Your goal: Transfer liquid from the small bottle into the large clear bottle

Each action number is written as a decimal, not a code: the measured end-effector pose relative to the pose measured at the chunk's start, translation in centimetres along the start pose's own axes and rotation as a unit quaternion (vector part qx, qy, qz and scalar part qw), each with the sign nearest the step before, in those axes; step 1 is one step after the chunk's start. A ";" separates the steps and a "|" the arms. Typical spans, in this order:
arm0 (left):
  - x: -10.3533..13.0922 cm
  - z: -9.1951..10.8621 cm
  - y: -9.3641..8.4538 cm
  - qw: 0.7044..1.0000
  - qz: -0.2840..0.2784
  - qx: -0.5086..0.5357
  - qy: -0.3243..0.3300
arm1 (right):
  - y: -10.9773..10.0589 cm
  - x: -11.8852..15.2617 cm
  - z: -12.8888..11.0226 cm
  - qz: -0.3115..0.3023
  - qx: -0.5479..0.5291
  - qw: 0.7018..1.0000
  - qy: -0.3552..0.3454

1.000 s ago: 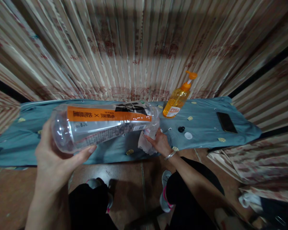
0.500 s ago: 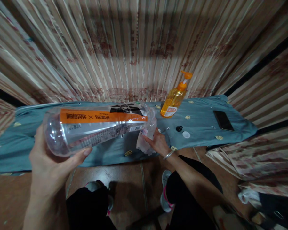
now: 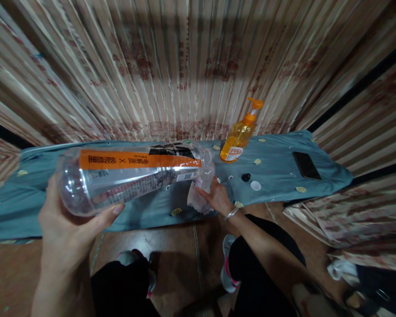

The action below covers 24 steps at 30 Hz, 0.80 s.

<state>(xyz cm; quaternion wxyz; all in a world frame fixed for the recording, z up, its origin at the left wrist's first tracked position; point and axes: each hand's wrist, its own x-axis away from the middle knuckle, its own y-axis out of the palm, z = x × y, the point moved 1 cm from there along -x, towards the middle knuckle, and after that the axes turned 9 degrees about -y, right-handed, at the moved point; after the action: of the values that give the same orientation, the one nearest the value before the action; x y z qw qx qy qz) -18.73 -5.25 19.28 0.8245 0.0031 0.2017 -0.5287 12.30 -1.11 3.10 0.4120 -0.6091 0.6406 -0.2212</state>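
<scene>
Gripping the large clear bottle (image 3: 135, 176) on its side near its base: left hand (image 3: 69, 220), fingers curled round it | right hand (image 3: 216, 193): closed on a small clear bottle (image 3: 207, 175) at the large one's neck, above the teal cloth (image 3: 273, 165) | pump bottle (image 3: 237, 140): upright just beyond, beside black cap (image 3: 246, 177)

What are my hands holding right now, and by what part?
The left hand grips the large labelled bottle near its base. The right hand holds a small clear bottle; its exact grip is partly hidden.
</scene>
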 end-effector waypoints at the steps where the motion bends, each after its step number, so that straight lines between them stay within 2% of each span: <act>1: 0.0 0.1 0.1 1.000 -0.001 0.004 0.000 | 0.0 0.0 0.0 -0.001 0.001 1.000 -0.003; 14: -0.2 0.0 -0.1 1.000 -0.003 -0.001 0.006 | 0.1 0.0 0.0 -0.003 0.006 1.000 0.007; 19: -0.2 0.0 0.0 1.000 -0.003 -0.009 0.029 | 0.1 0.0 -0.1 0.007 0.012 1.000 -0.006; 24: -0.2 -0.2 -0.2 1.000 -0.007 -0.010 0.021 | 0.0 0.0 -0.3 -0.002 0.015 1.000 0.012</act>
<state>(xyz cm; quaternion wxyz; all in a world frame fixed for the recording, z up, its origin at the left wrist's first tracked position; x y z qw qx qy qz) -19.04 -5.11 19.17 0.8165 0.0047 0.2242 -0.5320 12.10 -1.13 3.30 0.4128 -0.6014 0.6407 -0.2395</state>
